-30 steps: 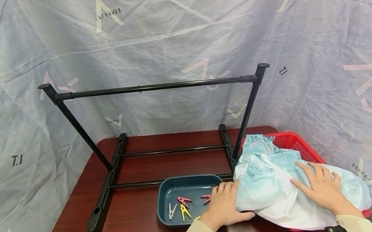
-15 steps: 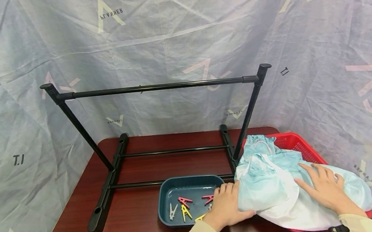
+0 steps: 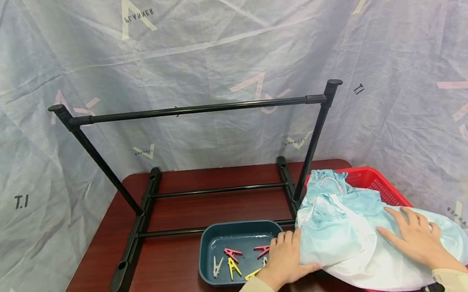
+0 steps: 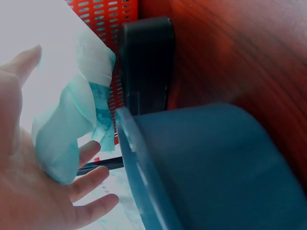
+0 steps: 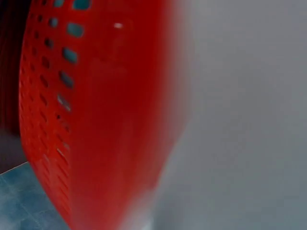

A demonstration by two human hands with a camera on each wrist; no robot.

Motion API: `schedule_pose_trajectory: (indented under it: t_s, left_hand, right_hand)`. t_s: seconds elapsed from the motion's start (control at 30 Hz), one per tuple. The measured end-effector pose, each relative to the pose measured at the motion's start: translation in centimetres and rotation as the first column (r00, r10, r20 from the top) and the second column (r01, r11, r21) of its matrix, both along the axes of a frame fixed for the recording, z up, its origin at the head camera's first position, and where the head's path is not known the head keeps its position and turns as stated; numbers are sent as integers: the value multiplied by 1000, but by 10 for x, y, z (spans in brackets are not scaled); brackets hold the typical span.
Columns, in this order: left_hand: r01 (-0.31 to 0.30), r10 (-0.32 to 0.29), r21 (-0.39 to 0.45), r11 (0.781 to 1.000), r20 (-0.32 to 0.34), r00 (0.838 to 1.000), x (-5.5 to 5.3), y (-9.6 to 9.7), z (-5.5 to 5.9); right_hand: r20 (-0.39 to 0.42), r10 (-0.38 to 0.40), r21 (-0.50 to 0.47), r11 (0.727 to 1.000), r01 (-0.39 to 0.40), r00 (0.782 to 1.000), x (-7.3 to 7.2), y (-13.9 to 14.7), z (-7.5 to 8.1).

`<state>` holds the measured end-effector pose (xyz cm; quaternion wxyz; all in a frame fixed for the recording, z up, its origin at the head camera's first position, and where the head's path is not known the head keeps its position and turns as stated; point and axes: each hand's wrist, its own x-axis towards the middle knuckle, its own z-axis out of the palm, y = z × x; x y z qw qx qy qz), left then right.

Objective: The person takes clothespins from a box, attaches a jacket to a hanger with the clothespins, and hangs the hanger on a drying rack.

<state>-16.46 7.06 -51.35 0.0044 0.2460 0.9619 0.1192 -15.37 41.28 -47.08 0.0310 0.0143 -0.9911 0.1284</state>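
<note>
A heap of light-blue and white clothing [image 3: 339, 230] fills the red basket [image 3: 379, 183] and hangs over its front. My left hand [image 3: 285, 258] is at the heap's left side, fingers extended, between the cloth and the dark blue tray [image 3: 208, 233]. In the left wrist view, pale cloth [image 4: 62, 129] lies against that palm, and the fingers spread toward the tray's wall [image 4: 211, 158]. On top of the heap's right part rests my right hand [image 3: 416, 239], fingers spread. The right wrist view holds only the basket's side [image 5: 110, 96] and blurred pale cloth [image 5: 240, 120]; the hand is hidden there.
A black rack [image 3: 196, 109] with a high crossbar stands on the dark red table [image 3: 169, 265]. Inside the tray lie several clothespins, among them a yellow clothespin [image 3: 233, 267] and a pink clothespin [image 3: 232, 253]. A grey printed sheet [image 3: 208, 50] hangs behind.
My right hand has slid a little to the right across the clothing. My left hand has shifted very slightly right, uncovering more of a yellow clothespin. The basket, rack and tray stay put.
</note>
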Motion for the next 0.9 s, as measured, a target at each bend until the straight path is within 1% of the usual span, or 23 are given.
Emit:
schedule_pose_trajectory:
  t_s: [0.2,0.33,0.53,0.73,0.9]
  left_hand:
    - [-16,16,16,1000,-4,1000,-3,2,-3]
    - [-21,21,32,999,0,1000,-3,2,-3]
    - [-23,23,53,998,-6,1000,-2,1,-3]
    - [-27,27,63,998,-9,1000,-1,1,-3]
    - [-31,33,67,997,-28,999,-1,2,-3]
  right_hand:
    - [19,2,-13,1000,-2,1000,-1,10,-8]
    - [41,-5,-20,1000,6,999,-2,16,-12]
    - [46,-4,-16,1000,5,999,-2,20,-17]
    - [44,-3,-13,1000,3,999,-3,21,-17]
    - [43,1,-12,1000,-1,999,-2,20,-16]
